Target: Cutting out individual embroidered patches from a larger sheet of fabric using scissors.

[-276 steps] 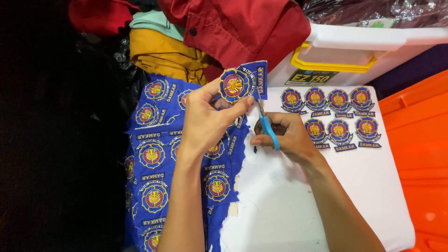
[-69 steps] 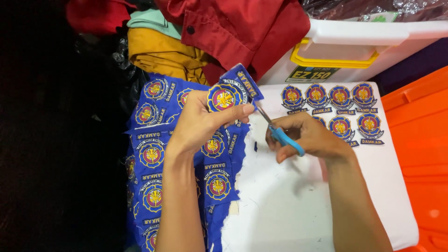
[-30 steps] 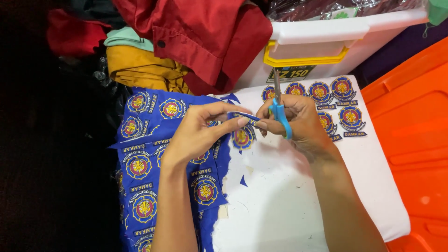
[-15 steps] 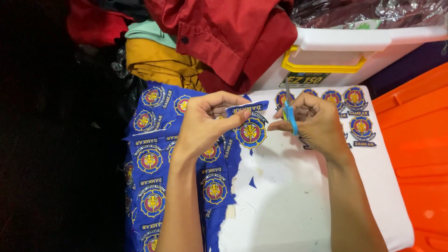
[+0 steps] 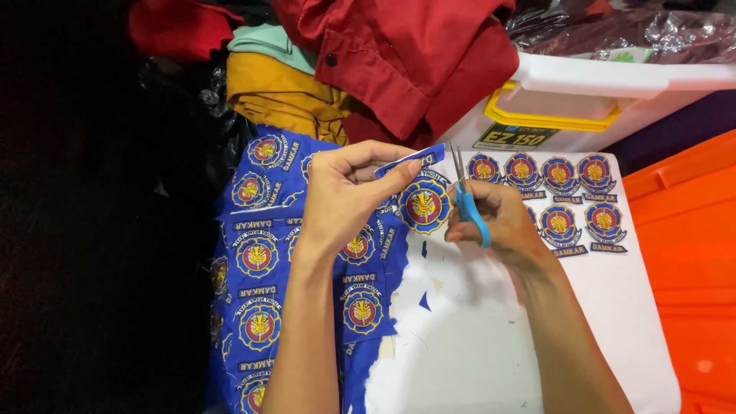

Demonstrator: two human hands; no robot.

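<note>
The left hand (image 5: 345, 192) pinches a round badge (image 5: 424, 205) by the blue strip along its top edge, thumb and forefinger closed on the cloth, and lifts it just above the bench (image 5: 491, 337). The badge hangs at the right edge of a blue sheet (image 5: 261, 261) printed with rows of the same emblem, which drapes over the bench's left side. Whether the badge is fully cut free of the sheet cannot be told.

The right hand (image 5: 498, 222) is wrapped around blue-handled scissors (image 5: 464, 195), fingers through the loops. The blades point up, nearly closed, just beside the badge's right edge.

Cut badges (image 5: 560, 199) lie in two rows on the white bench to the right of the scissors, each with a small label strip under it. Small blue scraps (image 5: 424, 300) lie on the bench near the sheet's ragged edge.

Behind the bench stands a white tub (image 5: 613, 100) with a yellow handle. Its lid is on, so its contents are hidden; crumpled clear plastic (image 5: 636, 34) lies on top. Clothes are piled at the upper left: a red garment (image 5: 414, 54), a mustard one (image 5: 284, 96) and a mint one (image 5: 264, 42). An orange surface (image 5: 690, 253) borders the bench on the right.
</note>
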